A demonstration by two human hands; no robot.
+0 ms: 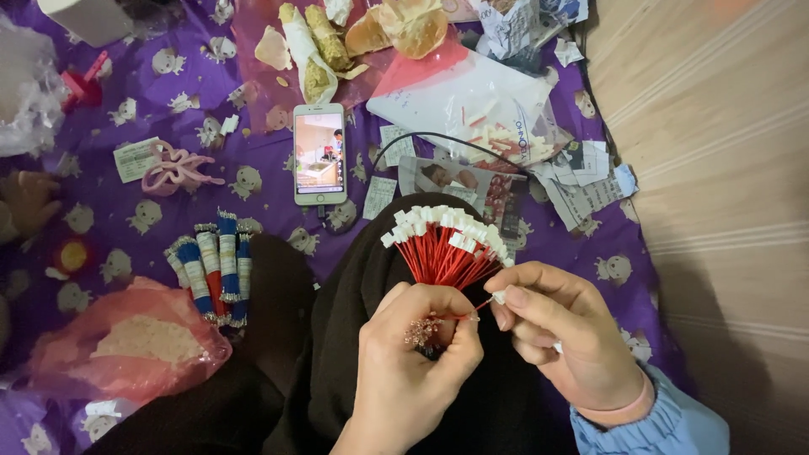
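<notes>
My left hand [413,354] grips a fanned bundle of thin red wires [442,253] capped with small white plastic tips, held over my dark-clothed lap. Bare copper ends stick out under the fist. My right hand [556,324] pinches the white tip of a single red wire [472,310] that runs across to the left hand's fingers. Both hands touch that wire.
A phone [319,153] with a lit screen lies on the purple patterned cloth [152,118] ahead. A clear bag of white parts [497,126], bound wire bundles [215,265], a pink bag [126,341], food scraps and paper slips surround it. Wooden floor [716,168] lies right.
</notes>
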